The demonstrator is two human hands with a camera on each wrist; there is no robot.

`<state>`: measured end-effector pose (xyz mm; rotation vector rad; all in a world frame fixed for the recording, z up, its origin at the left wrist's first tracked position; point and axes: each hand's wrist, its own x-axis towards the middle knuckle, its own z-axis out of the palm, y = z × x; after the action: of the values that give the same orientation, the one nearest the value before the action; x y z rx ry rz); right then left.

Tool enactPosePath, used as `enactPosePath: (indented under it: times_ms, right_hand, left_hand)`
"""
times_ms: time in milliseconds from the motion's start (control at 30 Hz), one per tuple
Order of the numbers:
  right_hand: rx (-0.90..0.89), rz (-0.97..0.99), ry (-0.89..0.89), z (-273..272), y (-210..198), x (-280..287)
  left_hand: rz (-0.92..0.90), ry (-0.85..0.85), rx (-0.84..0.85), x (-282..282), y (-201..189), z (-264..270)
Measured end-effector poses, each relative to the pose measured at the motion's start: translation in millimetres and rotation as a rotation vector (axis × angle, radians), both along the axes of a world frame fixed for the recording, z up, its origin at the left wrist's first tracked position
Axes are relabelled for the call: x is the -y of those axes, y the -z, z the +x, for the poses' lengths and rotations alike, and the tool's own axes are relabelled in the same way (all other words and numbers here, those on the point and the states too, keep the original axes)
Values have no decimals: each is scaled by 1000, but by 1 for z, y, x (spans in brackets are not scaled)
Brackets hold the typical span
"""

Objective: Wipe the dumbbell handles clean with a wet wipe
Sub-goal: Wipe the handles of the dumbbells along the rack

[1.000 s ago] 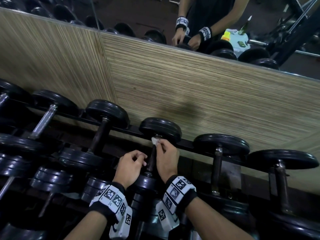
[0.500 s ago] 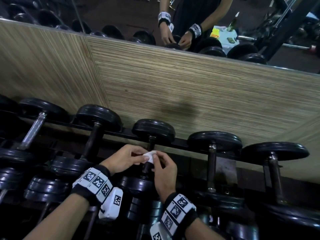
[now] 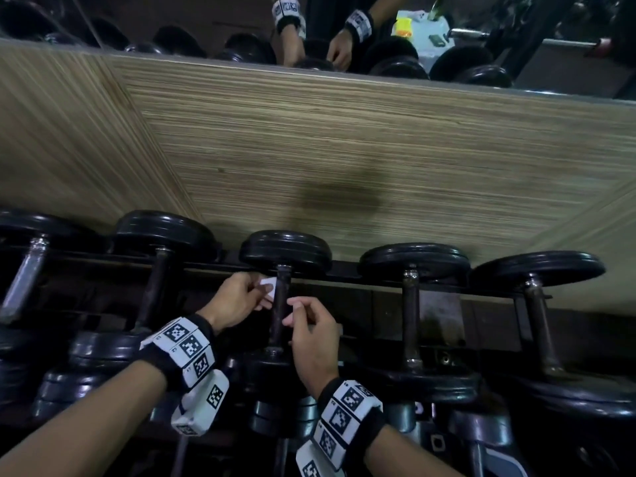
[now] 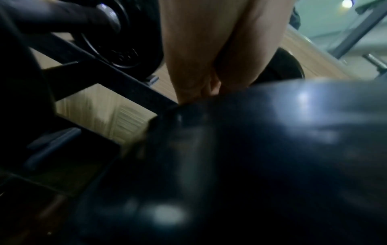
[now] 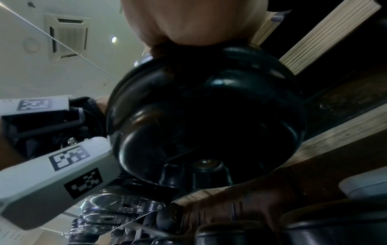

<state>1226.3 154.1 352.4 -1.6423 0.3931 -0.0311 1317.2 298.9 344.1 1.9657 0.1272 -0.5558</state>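
The white wet wipe (image 3: 267,286) sat pinched in the left hand (image 3: 237,299), touching the left side of the dark dumbbell handle (image 3: 280,304) near its far plate. The right hand (image 3: 315,333) hovered just right of the handle, fingers loosely curled, holding nothing. The dumbbell lay on a black rack (image 3: 347,270) before a wood-grain panel (image 3: 344,149).
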Motion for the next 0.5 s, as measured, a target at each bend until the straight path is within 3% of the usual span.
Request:
enactPosePath:
  times_ms: [267, 500]
  right_hand:
    - [-4, 18, -20, 0, 1, 0]
    - [-12, 12, -39, 1, -1, 0]
  left_hand:
    - [-130, -54, -31, 16, -4, 4]
    - [153, -37, 283, 3, -12, -4]
